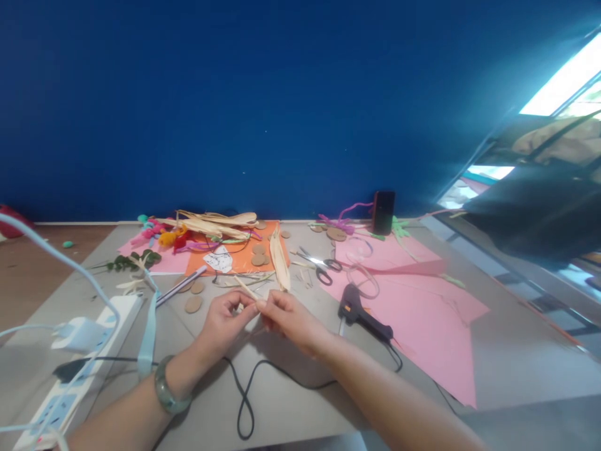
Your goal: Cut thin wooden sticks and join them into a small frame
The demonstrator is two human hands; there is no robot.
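Observation:
My left hand (pixel 228 318) and my right hand (pixel 288 318) meet at the fingertips above the table's middle. Both are closed in a pinch on a thin pale strip (pixel 245 287), whose end sticks up past the left fingers. It looks like dried corn husk. A wider dried husk piece (pixel 280 260) rises just behind my right fingers; whether they touch it I cannot tell. Scissors (pixel 320 264) lie with handles apart beyond my right hand. A black glue gun (pixel 360 313) rests to the right, on pink paper (pixel 422 319).
Orange paper (pixel 237 257) carries cardboard discs (pixel 258 255) and a husk bundle (pixel 216 222). Colourful pipe cleaners (pixel 159 235) lie left of it. A white power strip (pixel 89 369) stands at left. A black cord (pixel 244 398) loops in front; a phone (pixel 384 213) leans on the blue wall.

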